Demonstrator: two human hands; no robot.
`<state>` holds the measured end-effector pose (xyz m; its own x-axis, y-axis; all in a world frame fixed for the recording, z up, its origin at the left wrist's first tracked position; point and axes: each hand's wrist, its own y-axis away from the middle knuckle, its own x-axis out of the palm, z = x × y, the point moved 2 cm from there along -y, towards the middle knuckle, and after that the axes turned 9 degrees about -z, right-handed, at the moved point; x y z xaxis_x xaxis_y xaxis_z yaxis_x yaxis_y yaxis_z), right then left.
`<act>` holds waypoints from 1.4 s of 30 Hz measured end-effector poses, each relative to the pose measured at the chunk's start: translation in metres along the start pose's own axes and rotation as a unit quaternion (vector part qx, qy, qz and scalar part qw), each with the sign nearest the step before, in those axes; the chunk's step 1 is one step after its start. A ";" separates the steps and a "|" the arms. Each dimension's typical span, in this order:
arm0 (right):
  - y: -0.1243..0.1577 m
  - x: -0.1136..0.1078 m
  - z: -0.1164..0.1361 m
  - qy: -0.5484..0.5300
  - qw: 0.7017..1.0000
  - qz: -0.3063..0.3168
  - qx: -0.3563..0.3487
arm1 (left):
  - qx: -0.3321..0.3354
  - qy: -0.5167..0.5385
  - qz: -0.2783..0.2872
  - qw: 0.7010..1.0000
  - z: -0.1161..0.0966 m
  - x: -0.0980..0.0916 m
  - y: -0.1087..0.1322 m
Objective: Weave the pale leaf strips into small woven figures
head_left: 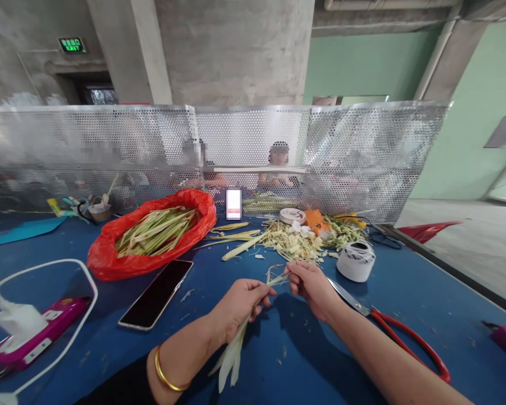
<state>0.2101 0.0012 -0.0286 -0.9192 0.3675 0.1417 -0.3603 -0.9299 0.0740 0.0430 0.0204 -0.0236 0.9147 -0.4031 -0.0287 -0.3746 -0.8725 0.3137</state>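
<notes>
My left hand [241, 306] is closed around a bundle of pale leaf strips [233, 363], which look like corn husk. Their broad ends hang below the fist toward the table's front edge. At the other end, thin frayed shreds [275, 277] reach across to my right hand [306, 284], whose thumb and fingers pinch the tips. Both hands are just above the blue table [295, 365]. Beside my right forearm lie scissors with red handles [409, 337], partly hidden by the arm. A heap of pale trimmings [293, 242] sits just beyond my hands.
A red plastic bag [105, 261] full of long leaves [160, 228] stands at the left, near a dark phone [157, 295]. A purple power strip [63, 312] with a white cable lies left. At the right is a white roll [356, 263]. A perforated metal screen [248, 135] closes the back; people sit behind it.
</notes>
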 end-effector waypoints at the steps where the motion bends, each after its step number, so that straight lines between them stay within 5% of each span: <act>1: -0.002 -0.002 0.001 -0.002 1.000 -0.002 0.004 | 0.000 -0.006 -0.003 1.000 -0.001 0.000 0.000; 9: -0.023 -0.028 0.006 0.086 0.991 -0.092 -0.037 | -0.013 0.017 -0.059 0.998 -0.006 -0.005 -0.001; 13: -0.024 -0.050 0.023 0.170 0.961 -0.175 -0.132 | -0.019 0.033 -0.070 0.997 -0.009 -0.008 -0.001; 16: -0.013 -0.054 0.037 0.253 0.927 -0.167 -0.220 | -0.019 0.038 -0.073 0.996 -0.011 -0.008 0.000; 22: 0.019 -0.012 0.029 0.444 0.775 -0.031 -0.449 | 0.000 0.039 -0.070 0.997 -0.010 -0.005 0.004; 26: 0.028 0.010 0.016 0.527 0.654 -0.037 -0.541 | -0.011 0.041 -0.044 0.998 -0.007 -0.003 0.004; 29: 0.029 0.011 0.014 0.548 0.609 -0.034 -0.572 | -0.048 0.069 -0.028 0.996 -0.005 -0.004 0.004; 37: 0.041 0.010 0.015 0.594 0.569 0.028 -0.567 | -0.069 0.147 -0.046 0.986 -0.006 -0.009 0.000; 42: 0.040 0.013 0.002 0.632 0.619 0.069 -0.461 | -0.103 0.225 -0.020 0.969 -0.008 -0.010 -0.002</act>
<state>0.1843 -0.0312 -0.0217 -0.1305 0.5188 -0.8449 0.3333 -0.7796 -0.5302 0.0355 0.0280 -0.0166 0.9187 -0.1679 0.3574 -0.3411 -0.7933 0.5043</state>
